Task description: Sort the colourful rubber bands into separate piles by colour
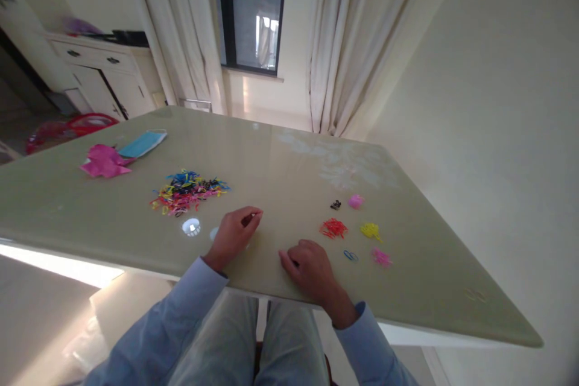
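My left hand (234, 233) is over the table's near side, thumb and forefinger pinched together. Whatever is at its fingertips, if anything, is too small to make out. To its left lies a mixed heap of small coloured elastic bands (187, 193). My right hand (310, 266) rests near the front edge with its fingers curled in, so its palm is hidden. Beyond and right of it lie separate little piles: red bands (333, 228), black bands (335, 205), purple-pink bands (356, 201), yellow bands (371, 231) and pink bands (382, 257). Blue bands (350, 256) lie closest to it.
The glossy green table (434, 289) reflects lamps beside my left hand. A crumpled pink piece (106, 161) and a blue face mask (143, 143) lie at the far left. Behind stand a white cabinet (104, 72), curtains (181, 24) and a window (253, 12).
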`<state>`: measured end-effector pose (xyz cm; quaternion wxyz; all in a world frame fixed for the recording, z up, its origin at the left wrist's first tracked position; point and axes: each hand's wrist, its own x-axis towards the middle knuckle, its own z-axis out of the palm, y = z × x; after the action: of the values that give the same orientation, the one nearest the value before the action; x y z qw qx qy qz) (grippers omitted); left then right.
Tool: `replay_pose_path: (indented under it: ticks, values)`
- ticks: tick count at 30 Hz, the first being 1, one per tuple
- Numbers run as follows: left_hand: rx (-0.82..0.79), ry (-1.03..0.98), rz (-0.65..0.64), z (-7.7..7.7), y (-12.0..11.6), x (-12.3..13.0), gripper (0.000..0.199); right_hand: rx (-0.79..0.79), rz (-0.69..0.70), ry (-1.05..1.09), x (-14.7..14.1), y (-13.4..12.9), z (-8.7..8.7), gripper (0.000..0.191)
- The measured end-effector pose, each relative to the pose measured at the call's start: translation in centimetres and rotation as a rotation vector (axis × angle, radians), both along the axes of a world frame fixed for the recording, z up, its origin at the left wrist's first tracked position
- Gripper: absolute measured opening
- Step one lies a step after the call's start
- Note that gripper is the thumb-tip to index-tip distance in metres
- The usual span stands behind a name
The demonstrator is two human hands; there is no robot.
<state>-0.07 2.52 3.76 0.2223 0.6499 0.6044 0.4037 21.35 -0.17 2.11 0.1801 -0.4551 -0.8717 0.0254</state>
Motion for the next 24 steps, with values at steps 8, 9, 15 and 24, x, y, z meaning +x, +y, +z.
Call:
replay_pose_path:
  ticks: [8, 9, 15, 24]
  values:
    - [0.009, 0.017, 0.053, -1.5, -3.4, -5.3, 0.029, -0.204, -0.039, 0.212, -0.9, 0.5, 1.1, 0.045]
    - [0.004, 0.048, 0.05, -1.5, -3.4, -5.3, 0.029, -0.252, -0.022, 0.279, -1.5, 0.6, 1.6, 0.041]
    - [-0.071, 0.352, -0.044, -1.3, -3.5, -4.2, 0.028, -0.387, 0.081, 0.596, -6.9, 3.1, 5.0, 0.024]
    - [-0.18, 0.421, 0.039, -0.4, -2.6, -3.8, 0.03, -0.26, 0.107, 0.185, -17.9, 13.0, 5.0, 0.033]
